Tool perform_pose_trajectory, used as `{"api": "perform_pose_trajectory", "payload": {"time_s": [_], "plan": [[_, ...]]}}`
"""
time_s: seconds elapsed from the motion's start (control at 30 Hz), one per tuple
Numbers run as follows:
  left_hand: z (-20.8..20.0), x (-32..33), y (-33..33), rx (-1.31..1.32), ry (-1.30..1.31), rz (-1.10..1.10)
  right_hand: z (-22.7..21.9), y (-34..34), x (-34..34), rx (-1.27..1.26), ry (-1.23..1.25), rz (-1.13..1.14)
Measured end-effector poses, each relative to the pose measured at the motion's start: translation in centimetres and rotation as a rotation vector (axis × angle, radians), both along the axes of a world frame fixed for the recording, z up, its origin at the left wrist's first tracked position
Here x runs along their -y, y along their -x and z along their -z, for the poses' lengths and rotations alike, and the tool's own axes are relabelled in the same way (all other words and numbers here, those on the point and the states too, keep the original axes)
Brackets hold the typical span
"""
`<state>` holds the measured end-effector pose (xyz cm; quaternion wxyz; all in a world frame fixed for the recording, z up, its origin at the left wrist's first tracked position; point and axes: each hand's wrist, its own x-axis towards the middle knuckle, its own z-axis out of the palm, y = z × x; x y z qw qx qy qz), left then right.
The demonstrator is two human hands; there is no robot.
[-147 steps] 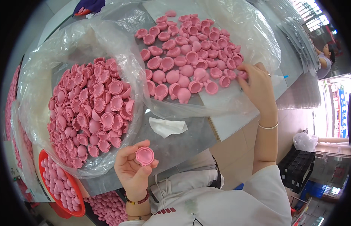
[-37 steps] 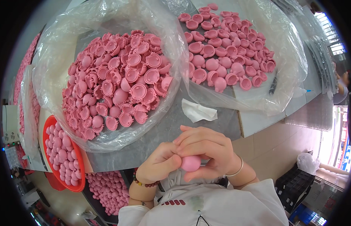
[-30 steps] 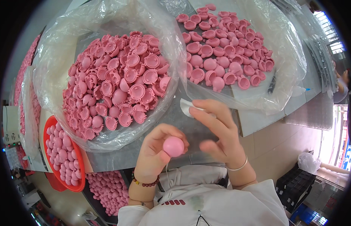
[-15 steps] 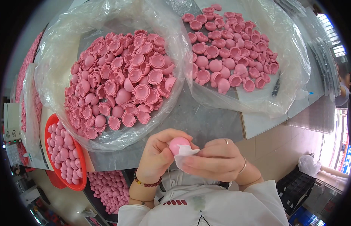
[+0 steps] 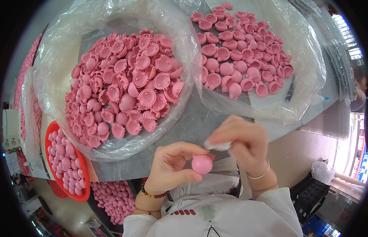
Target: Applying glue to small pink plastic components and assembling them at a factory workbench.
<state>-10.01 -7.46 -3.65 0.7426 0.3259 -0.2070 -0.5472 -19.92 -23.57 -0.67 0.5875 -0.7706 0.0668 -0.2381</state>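
My left hand [image 5: 170,166] pinches a smooth pink ball [image 5: 202,164] between thumb and fingers, just in front of my body. Above and to the right of it, my right hand [image 5: 245,142] is closed on a small white cloth [image 5: 218,145], partly hidden by the fingers and slightly blurred. The cloth is apart from the ball. Beyond my hands lies a heap of pink half shells [image 5: 146,96] in a clear plastic bag [image 5: 113,156]; many show their hollow side.
A second clear bag [image 5: 310,67] at the right holds more pink half shells [image 5: 253,73]. A red basket [image 5: 86,185] of pink balls [image 5: 67,162] stands at the left, with a dark bin of pink balls [image 5: 113,199] below. Black crates [image 5: 310,197] stand at the lower right.
My right hand has lifted the cloth off the ball and moved up and to the right. The ball in my left hand has shifted slightly right and down.
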Motion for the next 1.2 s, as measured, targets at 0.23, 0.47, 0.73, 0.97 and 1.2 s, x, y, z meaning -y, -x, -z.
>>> {"api": "perform_pose_trajectory", "payload": {"time_s": [0.23, 0.47, 0.73, 0.97, 1.2], "plan": [[0.0, 0.6, 0.3, 0.222, -0.043, -0.224, 1.4, 1.5, -0.2, 0.206, -0.006, 0.308], [0.7, 0.6, 1.1, 0.665, -0.126, -0.437, 1.0, 1.4, -2.1, 0.21, 0.652, 0.168], [0.4, 1.2, 1.5, 0.892, -0.219, -0.604, 1.0, 1.6, -2.9, 0.131, 0.879, 0.175], [0.1, 1.2, 1.1, 0.94, -0.229, -0.459, 2.1, 0.8, -2.0, 0.133, 0.588, 0.157], [-0.1, 0.4, 1.1, 0.651, -0.2, -0.481, 1.1, 1.2, -2.1, 0.097, 0.271, 0.259]]}}
